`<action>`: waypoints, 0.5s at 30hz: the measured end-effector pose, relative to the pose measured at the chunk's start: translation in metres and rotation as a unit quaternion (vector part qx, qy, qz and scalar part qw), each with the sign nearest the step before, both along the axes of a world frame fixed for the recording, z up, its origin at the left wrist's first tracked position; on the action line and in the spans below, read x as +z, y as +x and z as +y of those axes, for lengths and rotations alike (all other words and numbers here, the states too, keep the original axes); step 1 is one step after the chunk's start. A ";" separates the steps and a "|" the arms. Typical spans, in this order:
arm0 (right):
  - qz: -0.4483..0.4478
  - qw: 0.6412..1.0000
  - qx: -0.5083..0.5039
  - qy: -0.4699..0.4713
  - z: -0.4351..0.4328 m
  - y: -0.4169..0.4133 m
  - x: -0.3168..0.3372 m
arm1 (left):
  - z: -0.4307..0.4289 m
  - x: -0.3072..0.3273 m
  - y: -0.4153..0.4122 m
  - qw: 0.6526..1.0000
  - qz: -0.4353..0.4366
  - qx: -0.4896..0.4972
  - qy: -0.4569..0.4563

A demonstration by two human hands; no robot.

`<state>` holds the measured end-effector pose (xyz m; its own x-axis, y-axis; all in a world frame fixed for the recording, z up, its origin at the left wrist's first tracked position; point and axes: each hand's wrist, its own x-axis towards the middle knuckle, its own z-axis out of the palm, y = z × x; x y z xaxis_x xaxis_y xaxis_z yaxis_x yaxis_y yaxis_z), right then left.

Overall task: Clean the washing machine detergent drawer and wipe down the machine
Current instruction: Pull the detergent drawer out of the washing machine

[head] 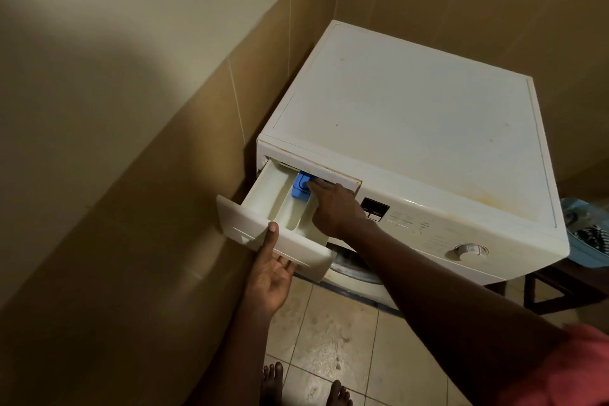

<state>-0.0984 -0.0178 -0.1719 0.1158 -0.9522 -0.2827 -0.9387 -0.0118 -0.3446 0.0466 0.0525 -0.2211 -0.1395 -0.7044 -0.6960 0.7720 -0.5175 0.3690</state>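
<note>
A white washing machine (412, 115) stands in a corner. Its detergent drawer (263, 204) is pulled out at the front left, showing pale compartments and a blue insert (300, 188) at the back. My left hand (272, 270) holds the drawer's front panel from below, thumb on its top edge. My right hand (333, 208) reaches into the drawer, fingertips pressing on the blue insert next to the slot.
Tan tiled walls close in at the left and behind the machine. The control panel carries a dial (469, 252). A dark wooden stool (560, 287) with blue cloth items (590, 231) stands at the right. My bare feet (273, 382) rest on the stained floor tiles (333, 349).
</note>
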 end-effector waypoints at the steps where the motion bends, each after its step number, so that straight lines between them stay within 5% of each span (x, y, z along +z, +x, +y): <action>1: 0.014 1.000 0.003 0.009 -0.002 0.003 0.000 | 0.000 0.000 0.000 1.000 0.000 -0.005 -0.003; 15: 0.097 0.994 -0.006 0.054 -0.019 0.010 -0.011 | -0.003 -0.019 0.001 0.999 -0.014 -0.022 0.022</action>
<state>-0.0882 -0.0370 -0.1830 0.0383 -0.9163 -0.3987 -0.9874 0.0266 -0.1561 0.0472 0.0496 -0.2397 -0.1493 -0.6665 -0.7304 0.7381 -0.5666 0.3662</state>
